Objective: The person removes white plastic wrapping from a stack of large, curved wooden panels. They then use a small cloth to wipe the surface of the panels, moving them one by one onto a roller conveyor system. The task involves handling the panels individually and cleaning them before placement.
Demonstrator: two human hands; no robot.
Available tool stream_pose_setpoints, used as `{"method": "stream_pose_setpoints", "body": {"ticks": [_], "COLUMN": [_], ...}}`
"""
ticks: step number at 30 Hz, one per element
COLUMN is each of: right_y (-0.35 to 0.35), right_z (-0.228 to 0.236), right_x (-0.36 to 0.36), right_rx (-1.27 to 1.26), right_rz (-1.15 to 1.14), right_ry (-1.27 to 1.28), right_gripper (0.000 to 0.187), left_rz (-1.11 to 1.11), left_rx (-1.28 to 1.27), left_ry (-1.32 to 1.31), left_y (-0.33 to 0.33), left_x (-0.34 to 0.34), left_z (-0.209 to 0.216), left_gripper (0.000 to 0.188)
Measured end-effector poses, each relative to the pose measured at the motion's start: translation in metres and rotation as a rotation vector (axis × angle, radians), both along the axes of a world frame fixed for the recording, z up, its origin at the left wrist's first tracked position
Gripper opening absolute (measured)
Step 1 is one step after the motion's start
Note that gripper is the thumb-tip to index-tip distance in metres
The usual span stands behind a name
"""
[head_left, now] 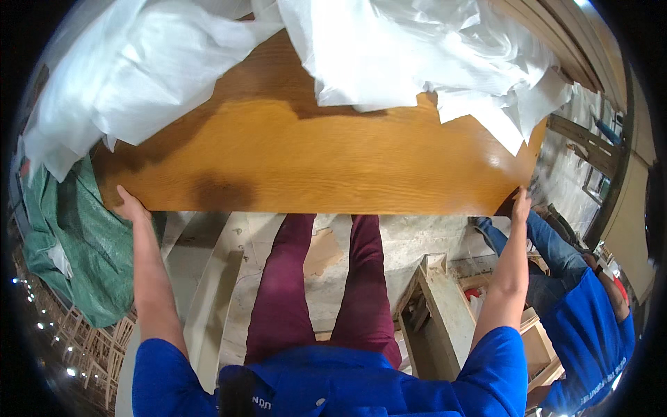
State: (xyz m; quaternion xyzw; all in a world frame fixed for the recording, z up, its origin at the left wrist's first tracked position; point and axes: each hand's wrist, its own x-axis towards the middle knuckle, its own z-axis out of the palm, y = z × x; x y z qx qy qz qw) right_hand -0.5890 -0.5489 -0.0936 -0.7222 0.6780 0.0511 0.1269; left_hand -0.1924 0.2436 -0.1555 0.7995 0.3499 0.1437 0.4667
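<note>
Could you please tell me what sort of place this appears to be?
Probably a furniture workshop or warehouse: the brown wooden panel, partly covered by white wrapping sheets, the open box-like frame and the bare wooden pieces at lower left suggest it.

And it's one brown panel (313, 160), one left hand (132, 206), one right hand (520, 206) at its near corners, one green sack (76, 243) by its left edge, one co-worker (583, 320)

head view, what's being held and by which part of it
A wooden board, held at its near corners: left fingers at one, right fingers at the other.
</note>
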Motion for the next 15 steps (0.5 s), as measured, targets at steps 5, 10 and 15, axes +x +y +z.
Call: {"method": "stream_pose_setpoints", "body": {"ticks": [5,10,15], "right_y": [0.097,0.246,0.293], "right_z": [-0.021,-0.009,0.004], "right_x": [-0.051,-0.066,-0.006], "right_rx": [0.135,0.649,0.942], "right_rz": [-0.367,-0.983,-1.08], "right_ry": [-0.54,-1.302,-1.597], "right_gripper": [0.04,0.046,0.043], "left_rz": [0.231,0.161,0.129], "left_rx": [-0.609,-1.084,-1.024], "left_ry": [0.172,0.282,0.221], "left_y": [-0.019,-0.036,-0.028], "left_x": [-0.064,-0.102,-0.108], "left_z": [0.037,0.042,0.058], "left_gripper": [0.058,0.059,0.057]}}
